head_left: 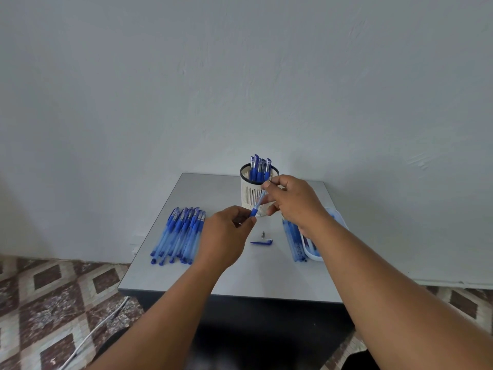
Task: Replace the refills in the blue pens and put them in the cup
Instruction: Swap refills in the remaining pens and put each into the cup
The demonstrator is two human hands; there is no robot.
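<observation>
While both hands worked above the table [165, 273], the scene read so, clock directions taken from the cup:
Waiting pens [178, 233]: piled at 8 o'clock.
Left hand [226, 236]: pinched the pen barrel [258, 203] at its blue grip end.
Barrel axis: ran from 7 up to 1 o'clock, straight between the hands.
Right hand [293, 201]: pinched the upper end; refill not discernible.
Cup [256, 193]: just behind, nearer the right hand.
Cap [261, 242] and tip [263, 234]: at 6 o'clock.

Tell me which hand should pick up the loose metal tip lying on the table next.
Probably the left hand: it pinches only the pen barrel's lower end, close above the metal tip and cap. The right hand is farther, holding the barrel's upper end.
</observation>
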